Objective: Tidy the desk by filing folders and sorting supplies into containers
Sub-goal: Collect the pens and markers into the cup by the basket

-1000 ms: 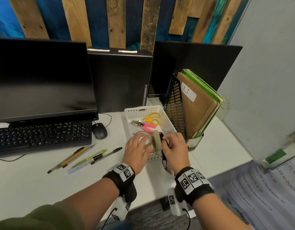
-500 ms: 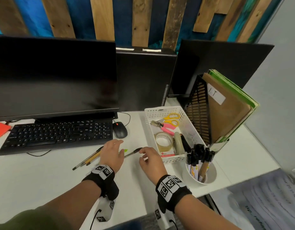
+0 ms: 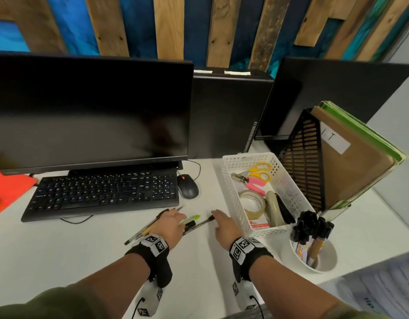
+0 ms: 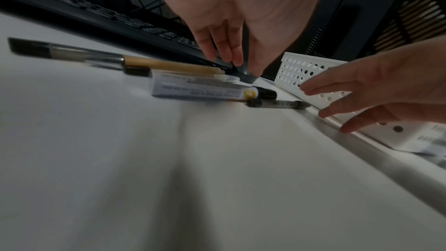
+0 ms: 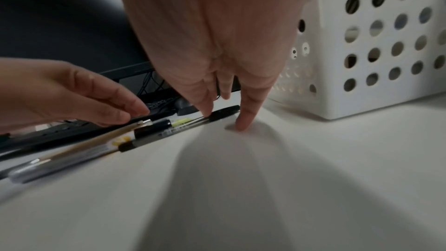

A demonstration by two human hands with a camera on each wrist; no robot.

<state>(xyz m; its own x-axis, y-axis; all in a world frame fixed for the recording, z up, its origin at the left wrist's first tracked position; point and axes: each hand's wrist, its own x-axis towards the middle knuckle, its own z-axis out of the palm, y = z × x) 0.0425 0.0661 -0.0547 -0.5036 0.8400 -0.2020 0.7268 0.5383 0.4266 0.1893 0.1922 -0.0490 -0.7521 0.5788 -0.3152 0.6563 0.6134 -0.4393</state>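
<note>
Right hand [image 5: 212, 31] fingers [image 5: 248, 110] straight, touching black pen [image 5: 223, 112] (right wrist only); left hand [image 3: 172, 223] relaxed, holding nothing

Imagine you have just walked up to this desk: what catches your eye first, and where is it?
Both hands, the left hand and right hand, reach open over loose pens lying before the keyboard. To their right, a white basket holds yellow scissors and tape rolls.

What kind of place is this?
Most likely an office desk or cubicle workstation: a monitor above a keyboard, and a black file rack holding labelled folders.
</note>
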